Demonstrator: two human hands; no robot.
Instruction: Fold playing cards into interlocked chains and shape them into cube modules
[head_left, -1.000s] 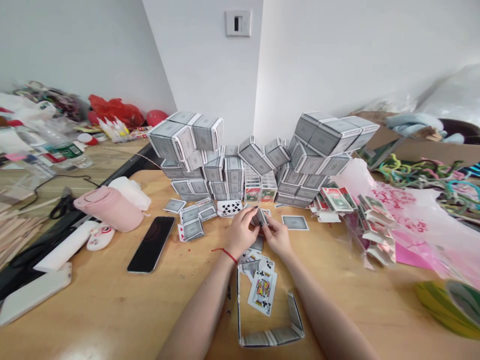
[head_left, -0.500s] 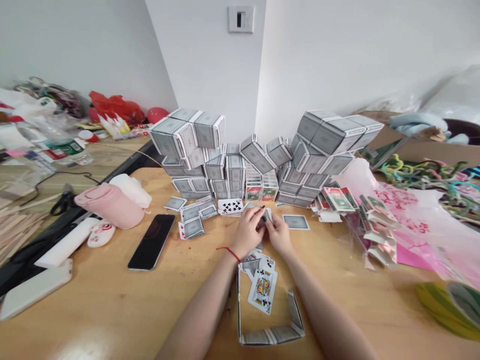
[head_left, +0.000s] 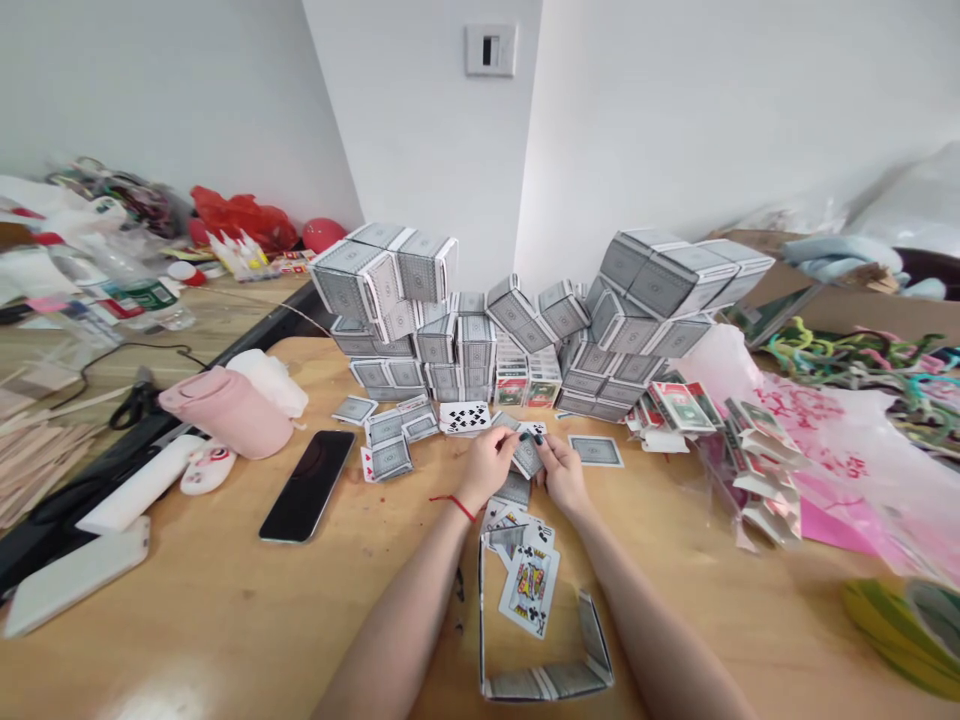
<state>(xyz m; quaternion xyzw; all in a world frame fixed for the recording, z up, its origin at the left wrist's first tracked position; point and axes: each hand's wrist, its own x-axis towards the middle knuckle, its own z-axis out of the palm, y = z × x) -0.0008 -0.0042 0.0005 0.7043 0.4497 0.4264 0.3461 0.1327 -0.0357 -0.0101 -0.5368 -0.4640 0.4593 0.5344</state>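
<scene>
Between my two hands is a grey-backed playing card (head_left: 528,458), tilted above the table. My left hand (head_left: 489,466) pinches its upper left edge, and a red string circles that wrist. My right hand (head_left: 562,474) is closed on the card's right side. Below them lie loose face-up cards, with a king of clubs (head_left: 531,588) on top. Cards standing on edge form a low frame (head_left: 551,682) between my forearms. A ten of spades (head_left: 463,417) lies behind my left hand, and a face-down card (head_left: 595,451) is right of my right hand.
Blocks built of cards stack up at the left (head_left: 386,300) and right (head_left: 652,310). A black phone (head_left: 307,487) and pink pouch (head_left: 229,412) lie left. Card boxes (head_left: 761,470), pink plastic (head_left: 832,430) and yellow-green tape (head_left: 900,635) are on the right.
My hands have drawn slightly apart, and the card between them now shows more of its grey back. The whole view has shifted a little.
</scene>
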